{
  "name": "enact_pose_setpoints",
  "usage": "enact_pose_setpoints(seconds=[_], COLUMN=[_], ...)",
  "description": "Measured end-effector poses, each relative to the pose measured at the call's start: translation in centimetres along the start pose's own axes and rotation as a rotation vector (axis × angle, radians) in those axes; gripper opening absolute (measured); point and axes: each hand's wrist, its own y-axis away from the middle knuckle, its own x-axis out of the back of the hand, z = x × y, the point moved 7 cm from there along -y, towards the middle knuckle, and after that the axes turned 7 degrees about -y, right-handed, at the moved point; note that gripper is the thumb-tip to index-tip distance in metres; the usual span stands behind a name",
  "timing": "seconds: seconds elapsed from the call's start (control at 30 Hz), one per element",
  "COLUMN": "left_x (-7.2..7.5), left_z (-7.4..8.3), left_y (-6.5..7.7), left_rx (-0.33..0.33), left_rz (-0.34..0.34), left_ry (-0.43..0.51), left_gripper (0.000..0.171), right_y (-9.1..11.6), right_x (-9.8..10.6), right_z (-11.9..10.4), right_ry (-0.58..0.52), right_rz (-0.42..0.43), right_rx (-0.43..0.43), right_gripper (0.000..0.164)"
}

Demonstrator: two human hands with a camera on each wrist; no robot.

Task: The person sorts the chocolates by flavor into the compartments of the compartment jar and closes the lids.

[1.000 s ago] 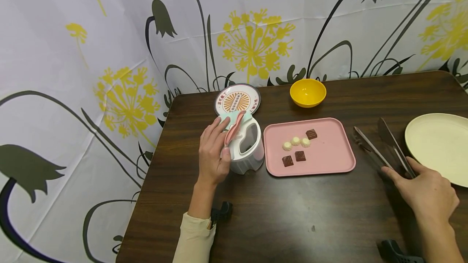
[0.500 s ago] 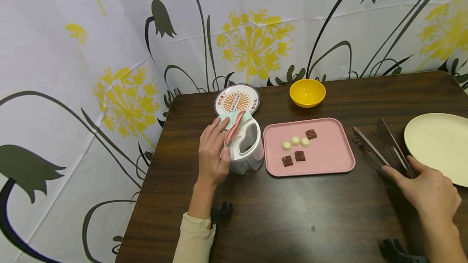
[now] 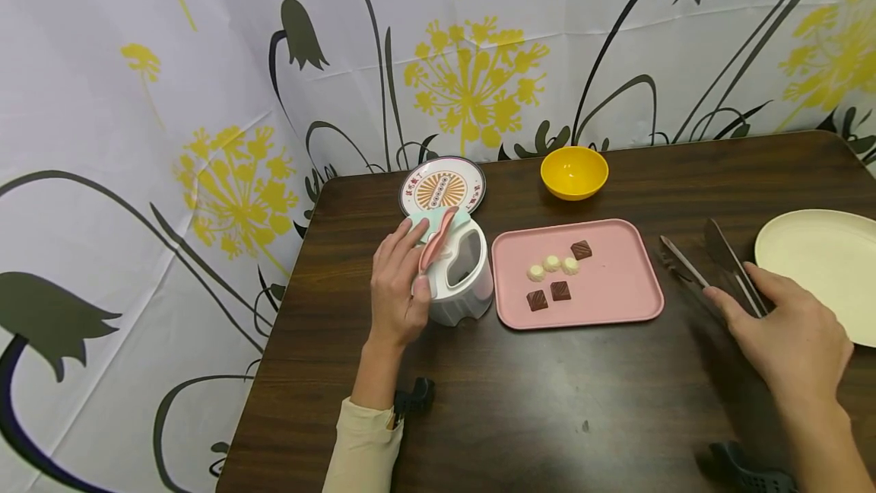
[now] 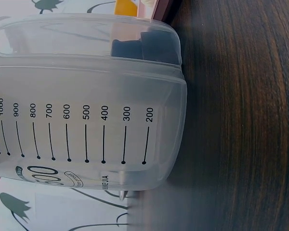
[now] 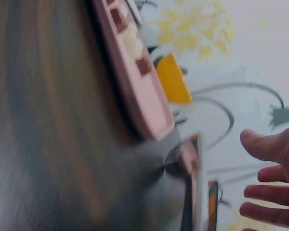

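Observation:
A clear plastic storage jar [image 4: 86, 110] with printed measuring marks stands upright in the head view, its white lid [image 3: 448, 268] carrying a mint flap and a raised pink flap [image 3: 438, 240]. My left hand [image 3: 398, 287] holds the jar at the lid's left side, fingers behind the pink flap and thumb at its near end. Right of the pink tray [image 3: 619, 280], metal tongs [image 3: 727, 253] lie on the table, arms apart. Over their near end hovers my right hand [image 3: 797, 333]. In the right wrist view its fingers [image 5: 269, 192] are spread and hold nothing.
The tray bears dark chocolates [image 3: 560, 291] and small cream-white sweets [image 3: 551, 263]. A yellow bowl [image 3: 574, 173] stands behind it, and a printed plate [image 3: 448, 172] lies behind the jar. At the right is a large cream plate [image 3: 831, 265]. A patterned curtain [image 3: 226, 44] hangs behind the table.
My right hand has lifted slightly up and left and let go of the tongs, which stay where they were. The left hand and jar have not moved.

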Motion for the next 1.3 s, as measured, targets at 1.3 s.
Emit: enact_pose_setpoints(seconds=[1.3], left_x=[0.1], left_z=[0.1], left_y=[-0.1], left_rx=[-0.004], left_rz=[0.0], left_ry=[0.002], left_gripper=[0.052], right_y=[2.1], right_x=[-10.2], right_z=[-27.2], right_ry=[-0.374], right_rz=[-0.389], right_rx=[0.994], right_gripper=[0.062])
